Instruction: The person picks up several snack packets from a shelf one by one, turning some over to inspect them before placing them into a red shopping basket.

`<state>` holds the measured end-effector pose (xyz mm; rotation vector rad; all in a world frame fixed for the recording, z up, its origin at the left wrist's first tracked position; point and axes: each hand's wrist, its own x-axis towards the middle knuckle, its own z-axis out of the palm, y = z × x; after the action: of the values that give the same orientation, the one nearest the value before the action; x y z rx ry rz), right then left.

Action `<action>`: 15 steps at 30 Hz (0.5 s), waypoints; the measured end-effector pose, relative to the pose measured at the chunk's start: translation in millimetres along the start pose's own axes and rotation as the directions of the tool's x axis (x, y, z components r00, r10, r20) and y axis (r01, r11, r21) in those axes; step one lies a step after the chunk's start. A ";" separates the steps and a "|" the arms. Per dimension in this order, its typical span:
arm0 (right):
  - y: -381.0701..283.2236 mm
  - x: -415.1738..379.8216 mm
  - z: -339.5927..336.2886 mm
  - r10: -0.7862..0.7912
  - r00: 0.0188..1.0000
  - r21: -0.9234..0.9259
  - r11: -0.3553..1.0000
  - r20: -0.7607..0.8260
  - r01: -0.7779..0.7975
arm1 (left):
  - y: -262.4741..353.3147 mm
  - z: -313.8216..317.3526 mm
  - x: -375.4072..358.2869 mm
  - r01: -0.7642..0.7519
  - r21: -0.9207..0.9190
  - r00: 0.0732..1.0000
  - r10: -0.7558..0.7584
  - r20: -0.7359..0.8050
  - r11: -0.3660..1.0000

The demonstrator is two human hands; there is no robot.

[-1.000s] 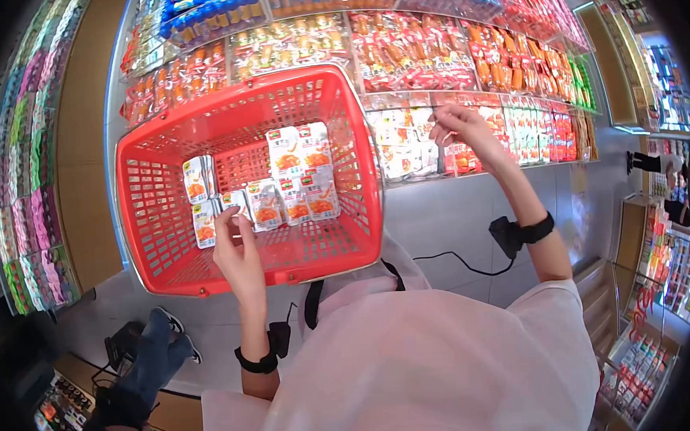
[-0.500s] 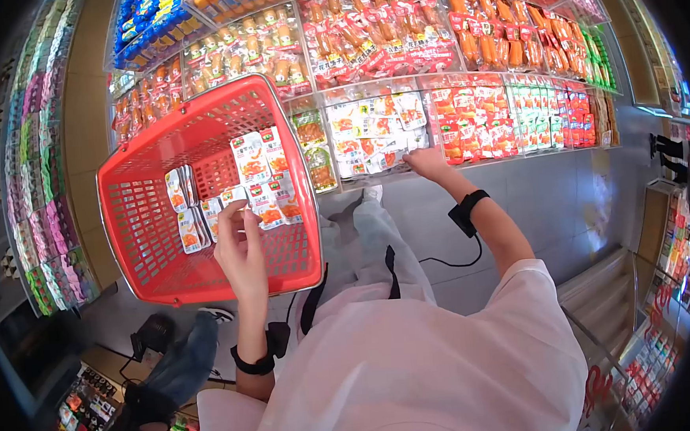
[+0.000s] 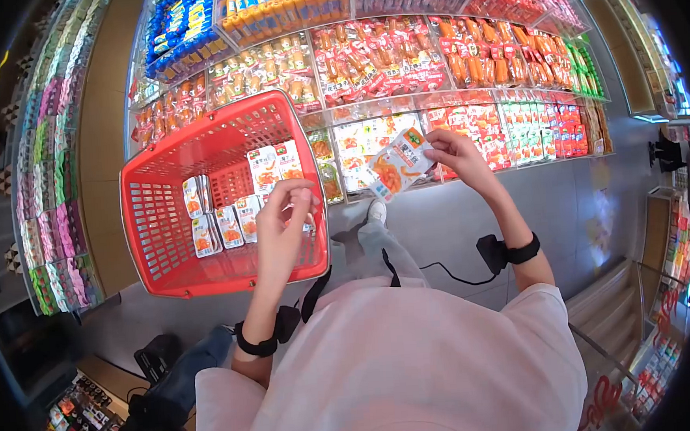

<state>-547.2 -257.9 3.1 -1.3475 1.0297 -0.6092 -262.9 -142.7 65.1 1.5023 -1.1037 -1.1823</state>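
A white snack packet (image 3: 399, 165) with an orange food picture hangs from my right hand (image 3: 456, 155), pinched at its upper right corner, in front of the lower shelf bins. My left hand (image 3: 284, 219) is raised over the right side of the red basket (image 3: 175, 277). Its fingers are curled with the thumb near the fingertips, and nothing can be made out between them. Inside the basket, similar white packets (image 3: 229, 226) stand and lean in groups. More white packets (image 3: 353, 148) fill a clear bin behind the held one.
Clear bins of red packets (image 3: 466, 121), sausages (image 3: 375, 59) and blue packs (image 3: 183, 28) rise ahead. A shelf of colourful packs (image 3: 59, 185) runs along the left. Another person's leg (image 3: 204, 366) is at lower left. Grey floor (image 3: 456, 224) lies below the bins.
My right hand has lifted a white packet out from the bin, up and to the right. My left hand has moved right over the basket. The view has shifted slightly.
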 end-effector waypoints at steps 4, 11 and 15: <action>-68.9 -19.8 25.1 0.001 0.991 0.069 0.998 0.135 -0.011 | 13.8 8.6 1.9 -0.053 0.009 0.990 0.051 0.132 0.999; -100.5 -16.8 65.2 -0.064 0.980 0.061 0.997 0.188 0.054 | 34.7 3.2 -11.0 0.067 -0.289 0.941 0.036 0.336 0.955; -104.0 -10.6 88.4 -0.090 0.985 0.215 0.975 0.146 0.057 | 32.0 -10.4 -18.7 0.016 -0.300 0.977 0.049 0.206 0.954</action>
<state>-455.0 -223.5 98.3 -1.2297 0.7702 -0.6399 -258.9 -129.6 101.0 1.1511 -1.0175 -1.4528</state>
